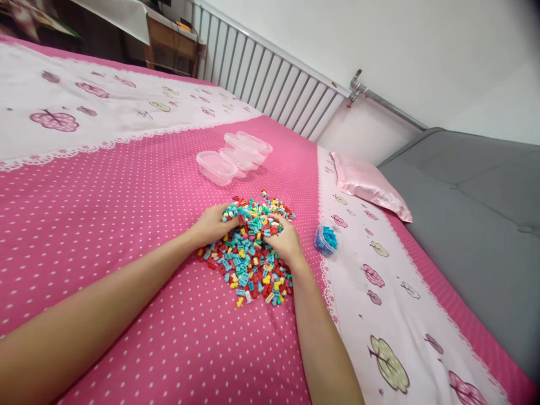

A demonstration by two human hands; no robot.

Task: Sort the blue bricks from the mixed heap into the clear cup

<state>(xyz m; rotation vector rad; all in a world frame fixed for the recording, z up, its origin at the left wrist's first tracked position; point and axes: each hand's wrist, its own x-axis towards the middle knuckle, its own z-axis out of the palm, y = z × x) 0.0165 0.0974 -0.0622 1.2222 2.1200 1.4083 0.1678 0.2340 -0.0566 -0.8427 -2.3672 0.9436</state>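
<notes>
A loose heap of small toy bricks, mostly turquoise, red and yellow, lies on the pink dotted cover of a bed, in front of the person. The left hand is at the upper left of the heap, fingers bent in among the bricks; the right hand is opposite, its thumb and fingers half curled and apart over the right side. I cannot tell whether either one grips any bricks. Just right of the right hand stands a clear tub of blue pieces. Beyond the heap, clear plastic containers sit close together, and a pink pillow lies farther right.
</notes>
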